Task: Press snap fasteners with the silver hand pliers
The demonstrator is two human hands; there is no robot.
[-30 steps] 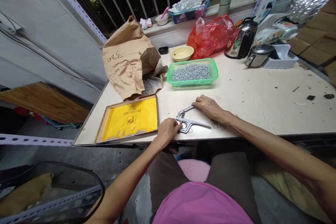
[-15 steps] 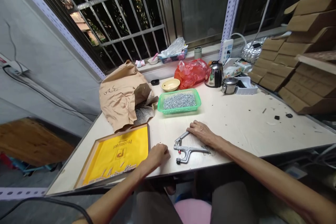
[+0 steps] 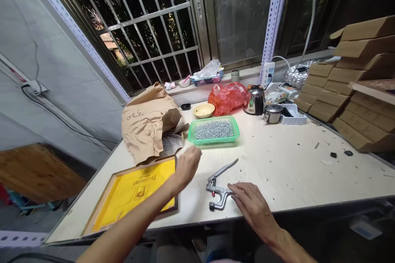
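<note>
My left hand [image 3: 187,165] is closed above the table, between the yellow tray and the green basket; what its fingers hold, if anything, is hidden. My right hand [image 3: 251,203] lies over the lower handle of grey metal pliers [image 3: 219,189], its fingers closed on that handle. The pliers' upper handle stands apart from the lower one, and their jaws point left. The green basket [image 3: 191,139] of small metal pieces sits beyond both hands. A shallow tray with a yellow lining [image 3: 145,189] is at the left, partly behind my left forearm.
A brown paper bag [image 3: 145,131] with metal pieces inside stands at the back left. Along the back are a cream bowl [image 3: 203,110], a red plastic bag [image 3: 228,98], a kettle [image 3: 255,100] and a metal pot [image 3: 273,114]. Cardboard boxes [image 3: 348,86] are stacked at the right.
My left hand has risen away from the front edge towards the basket. My right hand has left the pliers' upper handle and moved down to the lower one. The view has tilted up slightly.
</note>
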